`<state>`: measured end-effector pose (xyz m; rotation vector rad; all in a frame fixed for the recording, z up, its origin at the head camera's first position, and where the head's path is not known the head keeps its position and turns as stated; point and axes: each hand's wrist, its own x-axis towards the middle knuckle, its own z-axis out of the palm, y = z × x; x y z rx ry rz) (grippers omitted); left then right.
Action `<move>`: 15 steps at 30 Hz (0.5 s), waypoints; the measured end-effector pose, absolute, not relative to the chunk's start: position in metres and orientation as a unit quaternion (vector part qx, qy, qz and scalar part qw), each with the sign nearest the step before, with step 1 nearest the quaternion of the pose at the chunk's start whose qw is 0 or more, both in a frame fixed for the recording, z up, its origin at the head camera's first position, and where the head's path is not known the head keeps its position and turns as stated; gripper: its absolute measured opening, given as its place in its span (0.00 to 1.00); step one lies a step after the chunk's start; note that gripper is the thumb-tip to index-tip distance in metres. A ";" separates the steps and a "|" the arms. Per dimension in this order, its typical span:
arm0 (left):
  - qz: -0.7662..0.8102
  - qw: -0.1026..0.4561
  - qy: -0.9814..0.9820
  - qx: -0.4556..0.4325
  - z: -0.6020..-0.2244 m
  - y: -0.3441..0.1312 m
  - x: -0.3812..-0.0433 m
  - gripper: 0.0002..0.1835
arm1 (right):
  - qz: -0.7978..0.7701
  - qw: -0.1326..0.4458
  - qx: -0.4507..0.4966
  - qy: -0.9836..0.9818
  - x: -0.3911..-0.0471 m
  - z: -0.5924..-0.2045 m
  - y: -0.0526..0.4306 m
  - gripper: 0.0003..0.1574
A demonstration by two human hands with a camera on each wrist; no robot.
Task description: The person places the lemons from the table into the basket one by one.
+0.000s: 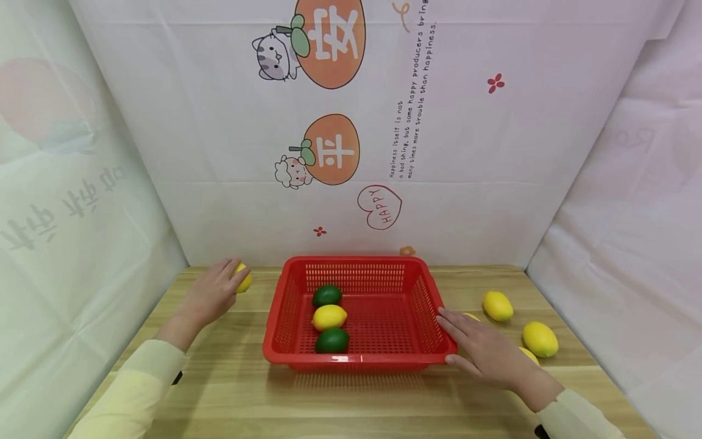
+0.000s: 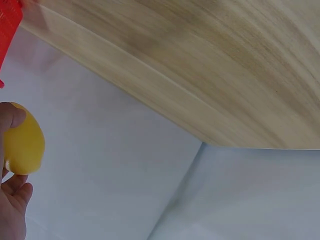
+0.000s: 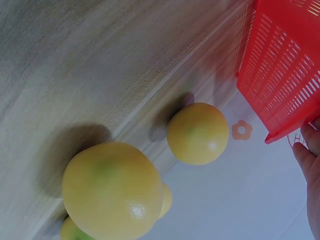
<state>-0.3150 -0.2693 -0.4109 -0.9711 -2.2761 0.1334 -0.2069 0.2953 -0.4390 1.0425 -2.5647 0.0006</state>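
Observation:
My left hand (image 1: 216, 288) holds a yellow lemon (image 1: 244, 278) over the back left of the table; in the left wrist view the lemon (image 2: 24, 140) sits between thumb and fingers. A red perforated basket (image 1: 356, 360) stands at the middle of the table. Inside it, along the left, one yellow lemon (image 1: 329, 317) lies between two dark green fruits, one behind (image 1: 327, 296) and one in front (image 1: 332, 341). My right hand (image 1: 488, 350) rests with extended fingers on the basket's right rim, and the right wrist view shows its fingertips (image 3: 304, 155) at that rim.
Several yellow lemons lie right of the basket, among them one at the back (image 1: 498, 305) and one farther right (image 1: 540, 339); others are partly hidden by my right hand. White printed cloth (image 1: 439, 225) walls the wooden table (image 1: 230, 378) at the back and both sides.

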 end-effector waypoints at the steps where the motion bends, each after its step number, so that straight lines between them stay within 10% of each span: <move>1: 0.051 0.327 -0.868 -0.371 -0.410 -0.269 -0.314 0.31 | 0.000 0.185 0.370 -0.910 -0.207 -0.439 0.295 0.42; 15: 0.040 0.355 -0.846 -0.396 -0.403 -0.263 -0.314 0.31 | -0.006 0.180 0.368 -0.912 -0.209 -0.440 0.296 0.43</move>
